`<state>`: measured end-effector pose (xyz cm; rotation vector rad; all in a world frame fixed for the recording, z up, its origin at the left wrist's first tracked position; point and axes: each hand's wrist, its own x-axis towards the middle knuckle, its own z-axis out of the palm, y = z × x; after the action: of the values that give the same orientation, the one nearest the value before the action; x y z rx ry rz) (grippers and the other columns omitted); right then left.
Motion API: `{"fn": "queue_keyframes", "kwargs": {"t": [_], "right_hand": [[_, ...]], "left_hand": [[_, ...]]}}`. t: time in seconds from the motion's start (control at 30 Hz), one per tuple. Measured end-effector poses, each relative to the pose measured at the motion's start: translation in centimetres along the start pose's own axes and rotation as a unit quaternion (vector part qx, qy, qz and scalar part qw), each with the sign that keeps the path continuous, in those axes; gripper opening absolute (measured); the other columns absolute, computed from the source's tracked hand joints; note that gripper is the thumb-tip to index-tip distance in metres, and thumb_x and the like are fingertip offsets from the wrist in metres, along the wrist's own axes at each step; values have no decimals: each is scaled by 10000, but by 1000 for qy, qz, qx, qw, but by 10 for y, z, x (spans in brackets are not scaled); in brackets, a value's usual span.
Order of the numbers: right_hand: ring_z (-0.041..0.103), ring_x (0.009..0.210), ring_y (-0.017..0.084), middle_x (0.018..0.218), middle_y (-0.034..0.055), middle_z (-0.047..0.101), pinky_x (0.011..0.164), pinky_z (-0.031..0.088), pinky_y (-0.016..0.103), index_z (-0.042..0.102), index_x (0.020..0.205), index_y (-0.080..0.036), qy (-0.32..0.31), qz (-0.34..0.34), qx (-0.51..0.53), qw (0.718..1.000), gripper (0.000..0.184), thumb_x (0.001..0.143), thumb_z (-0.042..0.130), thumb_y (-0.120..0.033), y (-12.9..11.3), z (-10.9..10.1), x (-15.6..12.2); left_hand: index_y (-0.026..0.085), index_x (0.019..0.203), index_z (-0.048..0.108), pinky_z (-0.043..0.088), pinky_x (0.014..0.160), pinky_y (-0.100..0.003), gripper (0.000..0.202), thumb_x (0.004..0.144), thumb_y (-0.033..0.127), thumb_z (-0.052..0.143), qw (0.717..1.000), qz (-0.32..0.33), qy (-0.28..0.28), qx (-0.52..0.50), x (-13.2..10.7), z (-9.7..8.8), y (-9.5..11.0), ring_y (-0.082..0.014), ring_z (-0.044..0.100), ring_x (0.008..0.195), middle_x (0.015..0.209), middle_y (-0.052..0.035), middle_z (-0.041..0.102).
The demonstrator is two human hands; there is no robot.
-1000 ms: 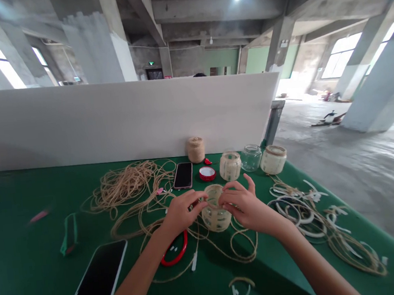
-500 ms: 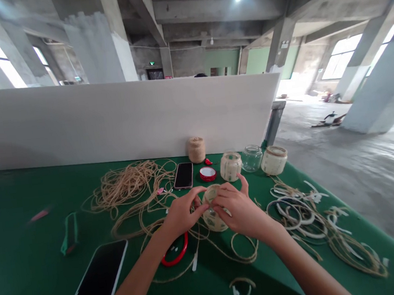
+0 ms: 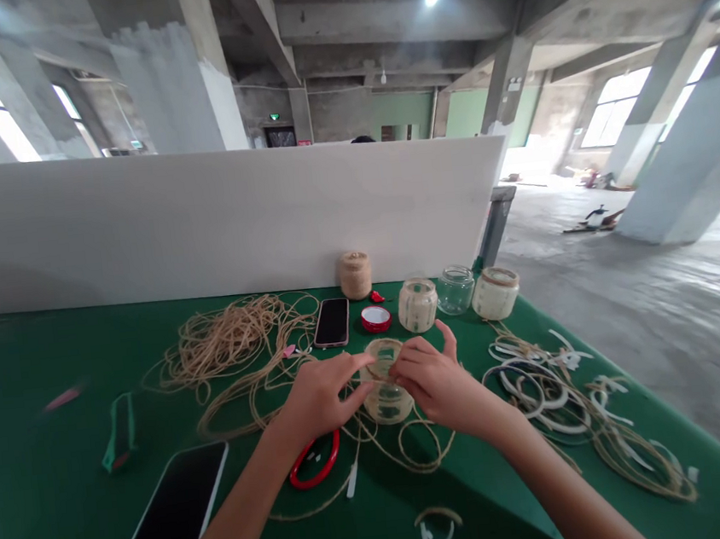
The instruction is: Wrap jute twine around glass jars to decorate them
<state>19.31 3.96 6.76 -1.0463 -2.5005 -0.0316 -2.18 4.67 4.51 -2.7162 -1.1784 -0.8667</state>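
A glass jar with twine around its neck stands upright before me. At its left side is my left hand, thumb and forefinger apart beside the neck. A strand of twine seems to stretch from the curled fingers behind them toward my other hand; the exact grip is partly hidden. My right hand pinches at the jar's front right, fingertips together on the twine, little finger raised. Loose twine loops on the table below the jar. Red-handled scissors lie partly under my left wrist.
Tangled twine spreads at left, near a phone and red tape roll. Behind stand a twine spool, wrapped jar, clear jar and another wrapped jar. Scraps lie right; a tablet-like device lies front left.
My left hand has drawn slightly left from the jar's neck, its thumb and forefinger spreading. More of the jar shows between my hands. My right hand stays pinched at the jar.
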Motion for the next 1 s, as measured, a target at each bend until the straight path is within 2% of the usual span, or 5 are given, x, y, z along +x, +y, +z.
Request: {"fn": "queue_keyframes", "kwargs": {"t": [0.2, 0.67, 0.83, 0.9, 1.0], "right_hand": [[483, 955, 196, 845, 37, 602, 1015, 22, 544, 548, 840, -193, 9, 0, -22, 1000, 165, 849, 394, -134, -2, 3, -4], [504, 953, 194, 789, 30, 632, 1016, 21, 553, 587, 787, -199, 31, -12, 14, 999, 207, 834, 410, -101, -1, 4, 0], [508, 935, 170, 778, 4, 638, 1024, 2, 540, 604, 755, -210, 38, -16, 32, 999, 213, 829, 436, -100, 3, 8, 1], [507, 933, 165, 779, -1, 642, 1028, 13, 534, 617, 758, -217, 40, -16, 31, 999, 227, 827, 437, -97, 5, 9, 1], [511, 928, 168, 782, 1, 649, 1028, 16, 536, 630, 773, -222, 38, -19, 34, 999, 245, 834, 429, -95, 7, 9, 1]], "left_hand": [[171, 798, 569, 377, 578, -224, 192, 875, 266, 421, 998, 51, 8, 37, -1, 1, 3, -122, 540, 640, 686, -18, 576], [171, 819, 567, 349, 546, -211, 200, 879, 296, 423, 999, -18, 0, -28, 2, 9, -4, -112, 528, 610, 703, -13, 578], [189, 1111, 496, 335, 454, -193, 322, 860, 384, 445, 992, -109, -26, -66, 3, 12, -5, -96, 457, 436, 551, 57, 502], [214, 1164, 482, 388, 501, -198, 336, 866, 364, 440, 991, -99, -28, -85, 4, 13, -5, -105, 522, 502, 646, 34, 586], [223, 1023, 582, 451, 691, -227, 217, 875, 298, 442, 990, -66, -21, -120, 5, 14, -6, -140, 611, 779, 913, -18, 660]]}}
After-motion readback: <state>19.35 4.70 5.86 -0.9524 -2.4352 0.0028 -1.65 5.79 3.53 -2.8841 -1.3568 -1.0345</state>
